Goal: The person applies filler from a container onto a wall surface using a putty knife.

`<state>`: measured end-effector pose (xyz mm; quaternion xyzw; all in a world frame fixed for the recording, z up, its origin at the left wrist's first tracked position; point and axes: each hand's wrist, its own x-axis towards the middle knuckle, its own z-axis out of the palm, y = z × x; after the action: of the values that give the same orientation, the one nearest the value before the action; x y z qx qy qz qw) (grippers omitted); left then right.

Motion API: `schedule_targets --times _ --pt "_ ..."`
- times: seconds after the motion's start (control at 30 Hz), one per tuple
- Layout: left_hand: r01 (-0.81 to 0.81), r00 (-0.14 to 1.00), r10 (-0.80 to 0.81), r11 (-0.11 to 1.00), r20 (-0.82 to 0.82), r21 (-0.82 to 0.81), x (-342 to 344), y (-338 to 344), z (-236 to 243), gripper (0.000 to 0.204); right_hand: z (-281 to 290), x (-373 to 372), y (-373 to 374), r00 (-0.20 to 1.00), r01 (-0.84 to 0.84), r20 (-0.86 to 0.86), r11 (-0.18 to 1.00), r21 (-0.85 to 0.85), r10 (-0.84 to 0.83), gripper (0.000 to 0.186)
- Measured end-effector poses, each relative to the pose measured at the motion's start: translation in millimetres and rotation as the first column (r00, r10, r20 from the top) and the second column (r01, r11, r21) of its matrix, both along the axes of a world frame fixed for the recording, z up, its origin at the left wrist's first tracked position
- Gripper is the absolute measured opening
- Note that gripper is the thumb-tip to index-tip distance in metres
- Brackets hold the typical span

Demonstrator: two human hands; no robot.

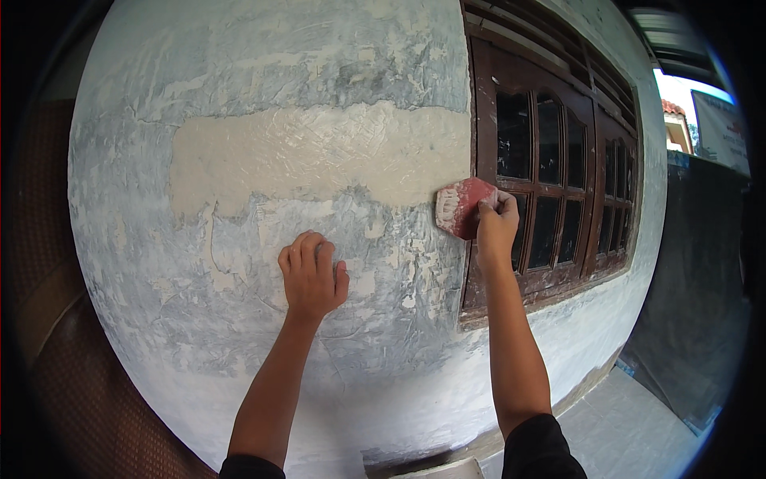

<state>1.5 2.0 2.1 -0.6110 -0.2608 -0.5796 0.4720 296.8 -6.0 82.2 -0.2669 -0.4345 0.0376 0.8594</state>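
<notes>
My right hand (498, 227) pinches a flat red scraper (471, 199) smeared with pale putty, holding it at the wall right beside the window frame. A broad cream-coloured band of wet-looking putty (319, 152) runs across the grey, patchy wall (383, 319) and ends near the scraper. Below that band, my left hand (309, 275) is up at the wall with bent fingers and the thumb held apart. Its palm faces away from view, and nothing shows in it.
A brown wooden window (550, 160) with dark panes sits in the wall at right. Farther right hangs a dark sheet (686, 279) above a pale floor (630, 423). A reddish-brown woven-looking surface (104, 391) lies at the left. Something pale (447, 469) stands at the wall's foot.
</notes>
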Motion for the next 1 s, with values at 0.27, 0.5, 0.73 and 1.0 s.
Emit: schedule_targets --times 0.27,0.5,0.73,1.0 --pt "-0.002 1.000 0.002 1.000 0.015 -0.008 0 -2 -1 0.031 13 3 -5 0.994 0.110 0.005 0.994 -0.018 -0.110 0.023" --pt "-0.016 1.000 0.016 1.000 0.016 0.008 1 -2 1 0.031 11 -4 -3 0.967 0.194 0.177 0.981 -0.033 -0.185 0.022" --pt "-0.023 1.000 0.023 1.000 0.016 -0.008 -2 -2 0 0.032 26 -7 -17 0.927 0.129 0.355 0.992 0.000 -0.121 0.019" --pt "-0.010 1.000 0.010 1.000 0.022 -0.017 0 -3 0 0.031 56 16 -23 0.909 0.061 0.410 0.997 0.051 -0.077 0.019"
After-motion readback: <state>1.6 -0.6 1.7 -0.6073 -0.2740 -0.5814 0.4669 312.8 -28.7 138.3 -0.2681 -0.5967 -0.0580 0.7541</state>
